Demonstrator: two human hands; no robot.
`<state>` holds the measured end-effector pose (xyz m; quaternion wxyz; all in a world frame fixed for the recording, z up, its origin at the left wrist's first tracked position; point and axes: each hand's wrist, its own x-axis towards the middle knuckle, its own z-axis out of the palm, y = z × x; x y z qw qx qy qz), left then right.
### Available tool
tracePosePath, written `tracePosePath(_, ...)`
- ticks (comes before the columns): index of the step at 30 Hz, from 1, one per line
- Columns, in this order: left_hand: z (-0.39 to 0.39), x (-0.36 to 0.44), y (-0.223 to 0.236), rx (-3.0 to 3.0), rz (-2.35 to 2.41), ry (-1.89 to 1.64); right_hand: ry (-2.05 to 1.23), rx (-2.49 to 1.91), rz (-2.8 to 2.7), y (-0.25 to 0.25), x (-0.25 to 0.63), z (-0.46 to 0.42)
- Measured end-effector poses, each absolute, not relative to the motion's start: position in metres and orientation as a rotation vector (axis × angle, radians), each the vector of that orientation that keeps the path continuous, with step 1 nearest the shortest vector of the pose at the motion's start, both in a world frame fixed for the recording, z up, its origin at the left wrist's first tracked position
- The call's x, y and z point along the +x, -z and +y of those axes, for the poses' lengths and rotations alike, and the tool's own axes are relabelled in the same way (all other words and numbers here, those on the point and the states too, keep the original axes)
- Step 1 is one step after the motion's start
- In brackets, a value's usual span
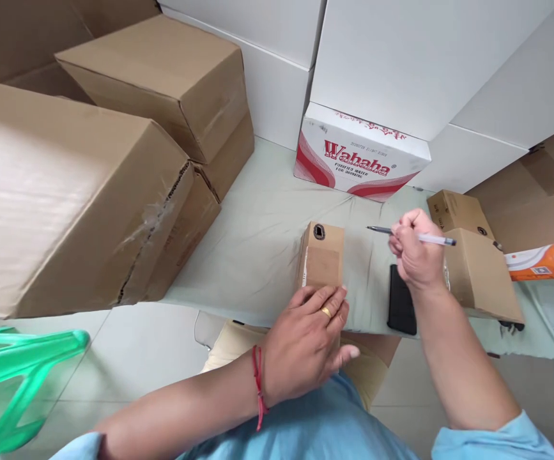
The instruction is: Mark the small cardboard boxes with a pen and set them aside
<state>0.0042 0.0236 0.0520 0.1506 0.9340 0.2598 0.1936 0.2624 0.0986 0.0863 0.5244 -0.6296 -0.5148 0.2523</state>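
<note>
**Small box (323,259) under the left hand (305,342), pen (432,239) in the right hand (418,249)**

The small box lies on the cloth-covered table (257,223), near its front edge. The person's left hand is laid over the near end of the box, palm down, its fingers side by side and its thumb out to the right; it is not closed into a fist. The far part of the box reaches out beyond the fingertips, showing a dark-ringed hole (319,232) near the far end. How far the box runs beneath the palm is hidden.

The right hand is closed around the pen, to the right of the box and apart from it. The pen's dark tip points left, toward the box, without touching it.

A black phone (401,300) lies on the table just beside the right wrist. Farther right are two brown boxes (478,268) and an orange bottle (552,260). A red and white water carton (360,153) stands beyond the small box, and large cardboard boxes (89,191) fill the left side, above a green plastic frame (27,370).
</note>
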Motion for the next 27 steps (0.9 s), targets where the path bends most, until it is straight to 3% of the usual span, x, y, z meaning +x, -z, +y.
tracePosePath(3,0.023,0.015,-0.048,2.675,0.849,-0.635,-0.977,-1.383,-0.985,-0.084,0.215,0.112)
tracePosePath(5,0.021,0.020,-0.044,2.650,0.864,-0.686,-1.057,-1.371,-0.977,-0.075,0.189,0.118)
tracePosePath(12,0.017,0.024,-0.038,2.580,0.933,-0.832,-0.709,-1.503,-1.135,-0.054,0.161,0.122)
tracePosePath(27,0.017,0.025,-0.036,2.561,0.937,-0.994,-0.671,-1.663,-1.305,-0.061,0.156,0.121)
